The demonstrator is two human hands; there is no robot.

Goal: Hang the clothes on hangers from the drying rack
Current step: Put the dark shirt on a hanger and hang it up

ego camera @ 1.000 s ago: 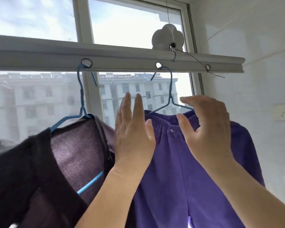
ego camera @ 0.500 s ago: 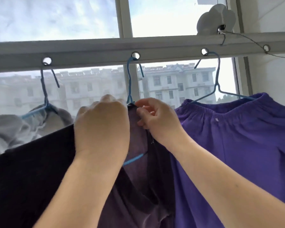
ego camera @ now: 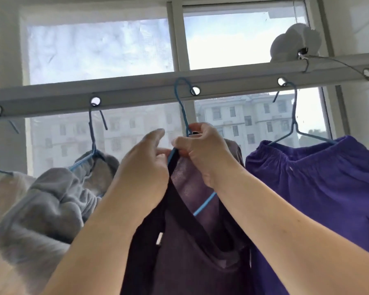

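Bright window (ego camera: 98,45) behind everything, pale apartment blocks outside, white walls on both sides. Across the view runs the grey rack bar (ego camera: 136,90) with round holes in it, and the blue wire hangers hook through those.

Middle one is the hanger (ego camera: 181,107) being worked on. Its hook looks like it sits just beside its hole rather than through it, though I can't tell for sure from this angle. On it hangs the dark purple top (ego camera: 188,241), thin and a bit see-through where the light hits it, with a darker neckband.

Left hand (ego camera: 145,167) has its fingers curled in, pinching the neckband right by the hanger neck. Right hand (ego camera: 202,150) is closed around the hanger neck together with the fabric bunched there.

My guess on handling: the top is light and floppy, so it'll slide off a skinny wire shoulder easily. Best hold is where the hands already are, at the neck of the hanger and the collar edge, then spread the shoulders out along the wire. The wire probably flexes a little, so no yanking.

Neighbours: grey fleece garment (ego camera: 51,205) on the left, looks thick and heavier. Purple trousers (ego camera: 320,188) on the right, soft with an elastic waistband. White cloud-shaped pulley (ego camera: 294,43) sits above the bar, with a thin cable running off it.
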